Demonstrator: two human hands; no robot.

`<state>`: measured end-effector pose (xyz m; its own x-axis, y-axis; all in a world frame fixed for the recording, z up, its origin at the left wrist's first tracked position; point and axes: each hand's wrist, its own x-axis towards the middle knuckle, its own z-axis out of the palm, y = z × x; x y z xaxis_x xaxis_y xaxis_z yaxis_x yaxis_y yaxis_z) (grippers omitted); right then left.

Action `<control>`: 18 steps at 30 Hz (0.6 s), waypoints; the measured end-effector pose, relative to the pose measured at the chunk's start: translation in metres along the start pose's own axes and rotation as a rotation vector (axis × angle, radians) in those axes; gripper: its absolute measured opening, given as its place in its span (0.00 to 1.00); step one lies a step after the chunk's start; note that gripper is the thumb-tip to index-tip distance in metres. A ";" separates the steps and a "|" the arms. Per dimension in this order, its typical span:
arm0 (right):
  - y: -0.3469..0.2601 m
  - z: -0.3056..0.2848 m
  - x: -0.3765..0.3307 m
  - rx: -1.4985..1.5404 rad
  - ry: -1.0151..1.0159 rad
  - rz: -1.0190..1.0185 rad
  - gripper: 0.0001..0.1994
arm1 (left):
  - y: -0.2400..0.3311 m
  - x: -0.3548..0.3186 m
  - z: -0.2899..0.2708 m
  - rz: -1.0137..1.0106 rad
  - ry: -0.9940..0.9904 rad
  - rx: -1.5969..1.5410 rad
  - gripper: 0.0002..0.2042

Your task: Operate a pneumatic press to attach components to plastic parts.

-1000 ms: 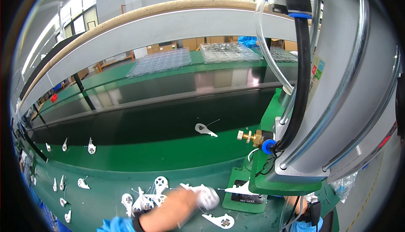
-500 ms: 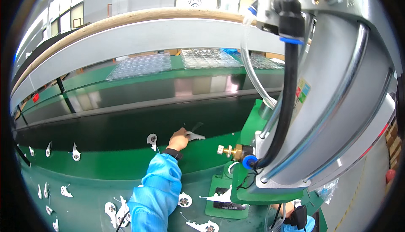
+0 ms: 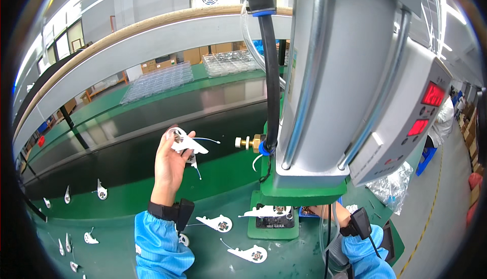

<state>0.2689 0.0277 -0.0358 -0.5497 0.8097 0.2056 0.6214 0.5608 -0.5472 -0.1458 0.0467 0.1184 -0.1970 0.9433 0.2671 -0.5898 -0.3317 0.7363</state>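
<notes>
Raised over the dark belt, my left hand grips a white plastic part with a round end, a pointed tail and a thin wire. Another such part shows just below it, partly covered by my fingers. My right hand reaches behind the press's hanging tubes to a blue tray of small copper-coloured pieces; its fingertips are mostly hidden. Between the hands, a white part lies on the black fixture under the press. Two more white parts, one above the other, lie left of the fixture.
A large grey and green press with a brass valve fills the right side. Several white parts are scattered on the green surface at left. Clear plastic trays lie beyond the belt. A plastic bag sits at right.
My left hand has lifted off the belt edge, moving left and up with the white part. My right hand shows more, at the blue tray. The view has turned right.
</notes>
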 end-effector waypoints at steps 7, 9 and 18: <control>-0.068 -0.033 0.009 -0.039 0.123 0.197 0.07 | -0.003 -0.060 0.024 -0.498 -0.238 0.002 0.17; -0.064 -0.031 0.010 -0.007 0.194 0.223 0.07 | -0.006 -0.071 0.032 -0.528 -0.343 0.320 0.15; -0.123 -0.087 -0.006 0.160 0.390 0.326 0.09 | -0.037 -0.115 0.052 -0.278 -0.400 0.663 0.21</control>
<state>0.2446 -0.0307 0.1007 -0.0750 0.9588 0.2742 0.6157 0.2608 -0.7436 -0.0607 -0.0500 0.0931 0.2562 0.9578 0.1304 0.0343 -0.1438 0.9890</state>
